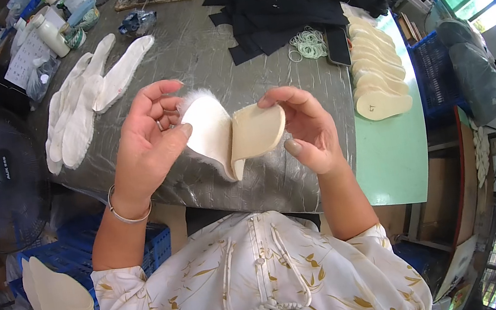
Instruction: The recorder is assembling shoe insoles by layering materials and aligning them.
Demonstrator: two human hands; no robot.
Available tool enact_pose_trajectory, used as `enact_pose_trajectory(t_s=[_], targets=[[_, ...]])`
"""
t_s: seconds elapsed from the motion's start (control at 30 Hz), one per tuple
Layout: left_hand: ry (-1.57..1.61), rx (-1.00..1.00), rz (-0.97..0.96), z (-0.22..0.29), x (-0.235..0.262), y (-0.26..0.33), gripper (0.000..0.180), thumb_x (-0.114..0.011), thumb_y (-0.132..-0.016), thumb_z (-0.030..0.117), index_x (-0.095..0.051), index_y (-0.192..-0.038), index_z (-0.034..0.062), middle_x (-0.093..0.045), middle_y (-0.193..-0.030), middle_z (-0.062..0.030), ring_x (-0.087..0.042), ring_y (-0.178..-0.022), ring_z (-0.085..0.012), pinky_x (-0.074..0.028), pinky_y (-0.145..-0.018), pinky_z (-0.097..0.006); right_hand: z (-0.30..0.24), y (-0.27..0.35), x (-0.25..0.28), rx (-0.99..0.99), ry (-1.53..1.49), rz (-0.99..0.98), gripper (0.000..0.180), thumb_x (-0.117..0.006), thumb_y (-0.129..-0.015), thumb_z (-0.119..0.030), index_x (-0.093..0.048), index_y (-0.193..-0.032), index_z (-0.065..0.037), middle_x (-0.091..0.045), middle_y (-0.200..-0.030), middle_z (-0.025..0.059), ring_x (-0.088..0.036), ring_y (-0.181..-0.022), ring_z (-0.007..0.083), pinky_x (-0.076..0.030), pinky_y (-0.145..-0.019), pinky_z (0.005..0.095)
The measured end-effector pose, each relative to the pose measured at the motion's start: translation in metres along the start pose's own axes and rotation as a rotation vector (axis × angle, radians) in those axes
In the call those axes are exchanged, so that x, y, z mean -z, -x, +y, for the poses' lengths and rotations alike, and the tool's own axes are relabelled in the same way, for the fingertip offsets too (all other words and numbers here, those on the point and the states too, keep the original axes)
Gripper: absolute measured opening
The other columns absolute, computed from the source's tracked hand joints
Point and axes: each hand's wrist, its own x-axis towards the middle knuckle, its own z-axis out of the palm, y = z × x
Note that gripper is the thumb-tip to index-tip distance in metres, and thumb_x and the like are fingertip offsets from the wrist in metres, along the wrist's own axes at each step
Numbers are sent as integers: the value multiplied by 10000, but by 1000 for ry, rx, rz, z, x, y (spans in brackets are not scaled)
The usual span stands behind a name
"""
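Note:
Over the near edge of the table, a fluffy white fleece insole (208,127) and a cream foam insole (257,131) meet at their lower ends, forming a V. My left hand (152,141) pinches the fleece one at its left edge, thumb on the smooth white face and fingers behind, partly hidden. The rounded end of the cream one is gripped by my right hand (310,129), index finger on its upper edge and thumb near its lower side. Whether the two pieces are joined where they touch, I cannot tell.
White fleece insoles (75,111) lie piled at left, and cream insoles (386,106) overlap in a row on a green board (392,164) at right. Beyond are black fabric pieces (284,13), rubber bands (310,43) and a phone (338,46). A fan (1,174) stands left.

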Motion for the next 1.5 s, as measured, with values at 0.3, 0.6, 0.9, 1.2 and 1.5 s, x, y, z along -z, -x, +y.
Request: enact_pose_trajectory(t_s=[0.3,0.6,0.9,1.2,1.5], targets=[[-320,-89,-15,34,-12,-9,531,-664,-818,-49,-494,-1311,46,-592,-1000,-13,-564,-914,-67,-469,-767,-222,-51,-31,-3,263,631,-254,212,-722,-814,42,-740,-1010,-37,-686,-1073,109,-646,-901,191,-518,-763,302],[-425,-206,-72,61,-27,-6,454,-713,-831,-26,-537,-1243,48,-642,-941,-29,-614,-844,-81,-502,-744,-228,-58,-46,-21,351,650,-116,209,-736,-807,5,-733,-1005,-65,-658,-978,79,-653,-887,216,-526,-755,315],[-354,-194,-125,58,-26,-5,324,-717,-867,9,-587,-1161,41,-675,-962,-30,-634,-886,-82,-508,-777,-227,-61,-44,-22,289,601,-92,191,-696,-857,26,-735,-1027,-52,-646,-1112,110,-672,-894,184,-542,-761,298],[-279,-179,-137,50,-24,-6,144,-688,-918,45,-723,-1037,-29,-731,-941,-61,-668,-842,-88,-540,-754,-234,-60,-44,-19,283,607,-58,145,-692,-881,-21,-720,-1018,-60,-696,-1072,69,-670,-845,140,-501,-607,245],[-268,-300,-189,34,-26,-7,331,-786,-808,14,-697,-1127,3,-680,-1021,-62,-629,-908,-123,-529,-777,-258,-53,-41,-18,268,591,-23,140,-696,-872,-18,-725,-1004,-55,-710,-1013,68,-661,-804,136,-496,-602,250]])
